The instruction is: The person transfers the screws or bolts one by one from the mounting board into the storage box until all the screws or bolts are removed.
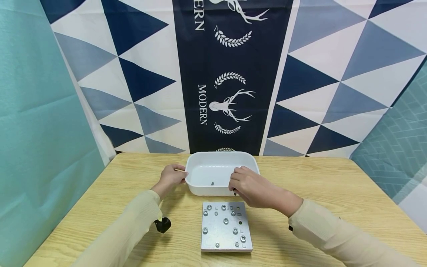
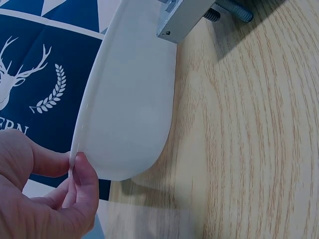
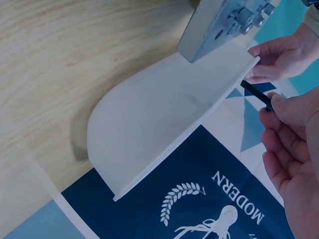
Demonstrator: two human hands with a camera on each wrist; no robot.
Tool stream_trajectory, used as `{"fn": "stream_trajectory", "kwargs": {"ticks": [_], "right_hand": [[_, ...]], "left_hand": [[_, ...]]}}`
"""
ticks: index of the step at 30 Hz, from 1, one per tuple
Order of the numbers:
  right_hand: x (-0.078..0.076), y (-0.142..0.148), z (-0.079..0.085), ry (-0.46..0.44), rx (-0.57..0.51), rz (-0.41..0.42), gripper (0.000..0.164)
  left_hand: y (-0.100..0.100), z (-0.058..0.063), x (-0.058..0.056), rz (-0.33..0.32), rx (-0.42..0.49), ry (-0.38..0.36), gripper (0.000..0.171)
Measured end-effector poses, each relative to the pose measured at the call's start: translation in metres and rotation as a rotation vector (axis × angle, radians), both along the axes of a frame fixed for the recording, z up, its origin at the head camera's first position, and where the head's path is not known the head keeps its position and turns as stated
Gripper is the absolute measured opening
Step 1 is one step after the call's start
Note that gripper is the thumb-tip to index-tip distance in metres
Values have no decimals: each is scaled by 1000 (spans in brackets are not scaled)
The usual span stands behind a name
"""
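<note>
A white plastic tub (image 1: pixel 203 190) stands at the back of the table. At its left end, my left hand (image 1: pixel 171 175) pinches the rim between thumb and fingers, as the left wrist view shows closely. My right hand (image 1: pixel 251 186) is over the tub's front right side. Between its thumb and forefinger it holds a dark threaded bolt (image 3: pixel 256 93), whose free end points away from the fingertips. One small dark piece (image 1: pixel 212 183) lies inside the tub. In front of the tub sits a square metal plate (image 1: pixel 220 234) with several bolts set in it.
The wooden table (image 1: pixel 133 207) extends on both sides of the plate. A patterned cloth (image 1: pixel 230 111) hangs right behind the tub. Near my left sleeve a black device (image 1: pixel 163 225) sticks out at the wrist.
</note>
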State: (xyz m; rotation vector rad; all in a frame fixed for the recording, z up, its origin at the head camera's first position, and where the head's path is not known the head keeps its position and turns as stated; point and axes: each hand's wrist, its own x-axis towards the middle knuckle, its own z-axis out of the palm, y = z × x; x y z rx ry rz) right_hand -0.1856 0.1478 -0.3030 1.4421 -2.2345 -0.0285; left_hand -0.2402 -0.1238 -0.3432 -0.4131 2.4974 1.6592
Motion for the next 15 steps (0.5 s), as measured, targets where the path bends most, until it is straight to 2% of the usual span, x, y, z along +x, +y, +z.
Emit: {"fn": "stream_trajectory", "kwargs": {"ticks": [15], "right_hand": [[-21,-1,10,-27,16,-31,17]], "left_hand": [[-1,1,0,-5,14,6,27]]}}
